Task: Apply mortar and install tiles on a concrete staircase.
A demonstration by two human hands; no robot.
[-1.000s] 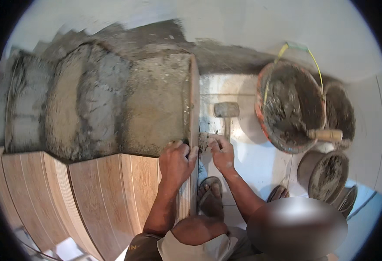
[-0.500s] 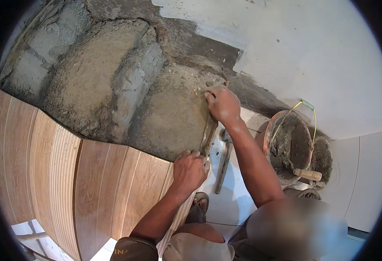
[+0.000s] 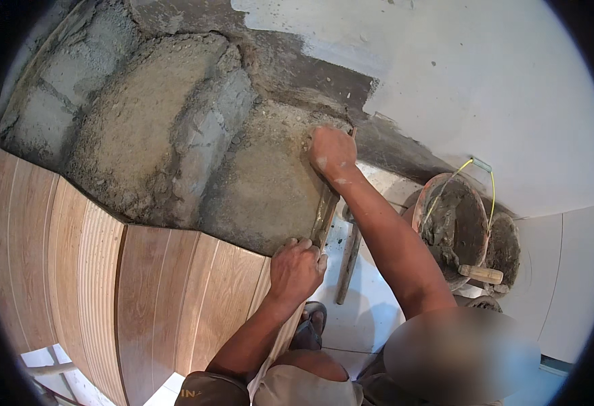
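A narrow wet strip (image 3: 325, 215) runs along the front edge of the lowest step, between my two hands. My left hand (image 3: 297, 269) is closed over its near end, beside the wood-look tiles, fingers curled on the edge. At the far end, by the wall, my right hand (image 3: 332, 154) is closed in a fist over the rim of the step; anything inside it is hidden. Left of the strip lies the step's rough sandy mortar bed (image 3: 263, 183). Higher bare cement steps (image 3: 205, 135) rise to the left.
Wood-look stair tiles (image 3: 155, 284) cover the near side of the steps. A hammer-like tool (image 3: 348, 264) lies on the white floor tiles (image 3: 371, 304). To the right, a bucket (image 3: 456, 223) of mortar stands by another container (image 3: 507, 250), with a wooden tool handle (image 3: 481, 274) at its rim.
My right hand has shifted slightly left and inward over the mortar bed, its forearm now covering part of the hammer-like tool. My left hand stays at the near end of the strip.
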